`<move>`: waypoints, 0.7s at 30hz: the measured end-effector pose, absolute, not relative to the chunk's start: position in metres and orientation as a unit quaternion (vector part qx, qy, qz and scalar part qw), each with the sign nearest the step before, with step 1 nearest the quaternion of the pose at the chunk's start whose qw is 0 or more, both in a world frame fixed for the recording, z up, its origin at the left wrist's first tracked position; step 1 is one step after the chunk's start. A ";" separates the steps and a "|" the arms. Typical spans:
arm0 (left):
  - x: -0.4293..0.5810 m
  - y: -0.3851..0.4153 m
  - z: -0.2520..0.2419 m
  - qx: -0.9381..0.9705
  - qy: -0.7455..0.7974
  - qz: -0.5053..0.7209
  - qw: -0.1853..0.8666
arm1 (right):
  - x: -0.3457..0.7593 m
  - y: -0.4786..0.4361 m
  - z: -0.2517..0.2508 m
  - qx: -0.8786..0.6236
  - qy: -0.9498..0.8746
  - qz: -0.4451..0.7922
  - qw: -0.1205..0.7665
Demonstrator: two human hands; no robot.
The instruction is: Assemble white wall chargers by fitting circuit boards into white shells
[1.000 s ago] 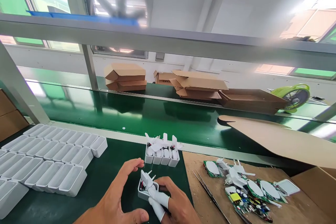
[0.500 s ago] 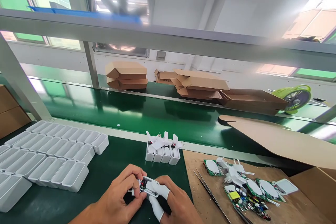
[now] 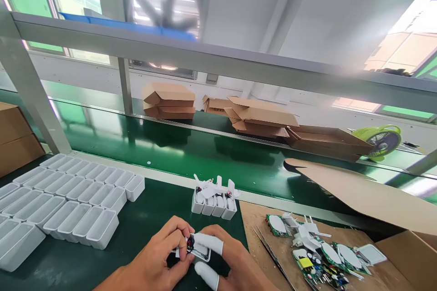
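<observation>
Low in the middle of the view, my left hand (image 3: 168, 254) is closed round one end of a small white plastic case (image 3: 204, 253) with dark and red electronic parts showing inside. My right hand (image 3: 235, 259) wears white finger cots on the thumb and index finger. Those two fingers are apart, at the other end of the case, the index lying along its upper edge. Whether the right hand also bears any of the weight I cannot tell. Just beyond stand several white cases (image 3: 214, 202) in a row, with white parts and wires sticking out of their tops.
Rows of open white cases (image 3: 82, 186) cover the left of the bench. At the right, a cardboard sheet (image 3: 262, 218) carries tweezers (image 3: 273, 257) and a heap of green circuit boards (image 3: 327, 254). Behind runs a green conveyor belt (image 3: 164, 150), with cardboard boxes (image 3: 262, 113) and a green fan (image 3: 378, 141) beyond.
My right index finger and thumb have spread apart at the case, and more of its inside shows. The left hand keeps its hold. The whole view has shifted slightly.
</observation>
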State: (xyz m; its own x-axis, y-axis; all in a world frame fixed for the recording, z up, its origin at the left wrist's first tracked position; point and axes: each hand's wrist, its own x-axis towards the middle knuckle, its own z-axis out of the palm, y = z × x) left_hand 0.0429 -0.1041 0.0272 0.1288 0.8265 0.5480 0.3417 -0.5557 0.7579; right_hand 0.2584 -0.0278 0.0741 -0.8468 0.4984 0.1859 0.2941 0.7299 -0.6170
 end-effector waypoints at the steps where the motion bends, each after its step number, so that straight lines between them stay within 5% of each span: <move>1: 0.043 -0.104 0.028 0.714 0.410 0.518 0.234 | 0.259 -0.029 0.069 -0.208 -0.921 0.280 0.172; 10: 0.040 -0.106 0.017 0.708 0.442 0.508 0.214 | 0.263 -0.030 0.036 -0.193 -0.900 0.297 0.253; 16: 0.047 -0.115 -0.002 0.685 0.468 0.524 0.194 | 0.248 -0.043 0.043 -0.319 -0.620 0.668 0.259; 21: 0.056 -0.118 -0.002 0.710 0.417 0.551 0.131 | 0.236 -0.052 0.044 -0.287 -0.480 0.796 0.232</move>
State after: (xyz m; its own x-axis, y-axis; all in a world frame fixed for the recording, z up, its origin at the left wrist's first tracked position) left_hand 0.0558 -0.1179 -0.0017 0.0437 0.7373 0.6741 0.4489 -0.6173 0.6461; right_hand 0.2363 -0.0524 0.0439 -0.7269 0.6453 -0.2349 -0.0937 -0.4322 -0.8969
